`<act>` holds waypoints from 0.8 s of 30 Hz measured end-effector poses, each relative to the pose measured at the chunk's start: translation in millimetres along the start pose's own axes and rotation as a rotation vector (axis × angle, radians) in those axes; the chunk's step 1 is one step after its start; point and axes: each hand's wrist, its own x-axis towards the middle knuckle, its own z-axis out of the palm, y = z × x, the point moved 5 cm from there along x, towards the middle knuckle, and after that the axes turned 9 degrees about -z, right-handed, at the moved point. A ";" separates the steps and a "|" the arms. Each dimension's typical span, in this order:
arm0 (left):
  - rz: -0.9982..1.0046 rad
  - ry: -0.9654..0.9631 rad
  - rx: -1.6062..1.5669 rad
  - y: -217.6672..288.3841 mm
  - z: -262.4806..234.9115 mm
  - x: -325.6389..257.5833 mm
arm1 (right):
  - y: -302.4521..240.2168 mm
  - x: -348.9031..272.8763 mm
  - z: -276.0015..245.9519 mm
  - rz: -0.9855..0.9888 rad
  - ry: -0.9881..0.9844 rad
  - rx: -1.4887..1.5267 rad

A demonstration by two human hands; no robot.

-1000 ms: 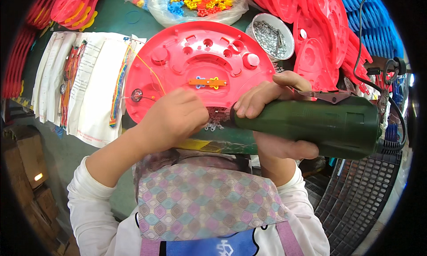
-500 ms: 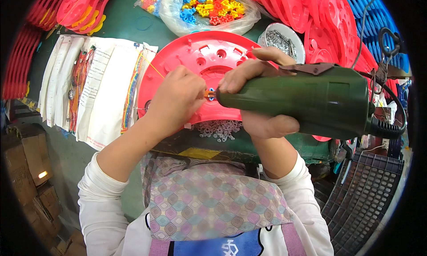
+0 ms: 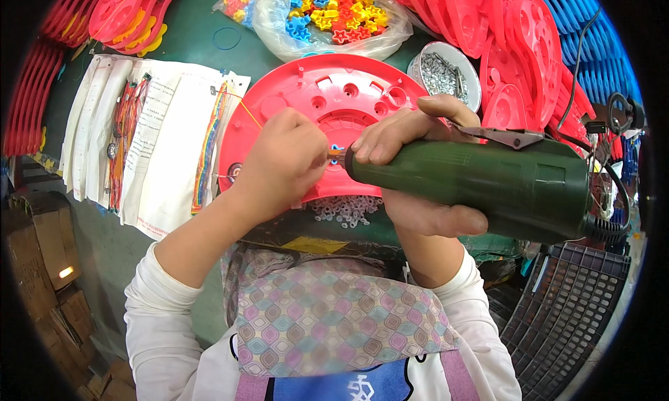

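My right hand (image 3: 418, 171) is wrapped round a dark green electric screwdriver (image 3: 481, 178), which lies nearly level and points left. Its tip reaches a small blue piece (image 3: 335, 156) over the middle of a round red plastic panel (image 3: 327, 70). The panel rests on the table and has several round holes and posts. My left hand (image 3: 286, 157) is closed beside the tip, its fingers pinched together; what they hold is hidden. A thin yellow wire (image 3: 249, 112) runs from the paper bundle toward the panel near this hand.
Papers with bundled coloured wires (image 3: 209, 150) lie at left. Behind the panel is a plastic bag of star-shaped pieces (image 3: 334, 18); a white bowl of screws (image 3: 444, 73) stands at right. Small clear plastic parts (image 3: 347, 210) lie in front. Red panels (image 3: 519, 45) and blue parts (image 3: 592, 52) are stacked far right.
The screwdriver and my right hand have shifted slightly down and to the right. My left hand stays closed by the tip. The whole table scene sits slightly further right.
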 end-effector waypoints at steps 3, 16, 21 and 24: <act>0.067 0.064 0.127 7.2 -1.4 0.9 | -1.1 1.7 8.2 0.150 0.043 -0.134; -0.081 0.026 0.103 -11.6 10.2 1.3 | 26.7 0.2 11.2 0.253 -0.137 -0.143; -0.109 -0.024 0.072 -9.9 8.0 0.9 | 12.2 9.7 19.0 0.291 -0.111 -0.140; -0.041 -0.024 0.037 -7.3 7.5 -1.5 | 5.1 7.6 -3.4 0.079 -0.030 0.010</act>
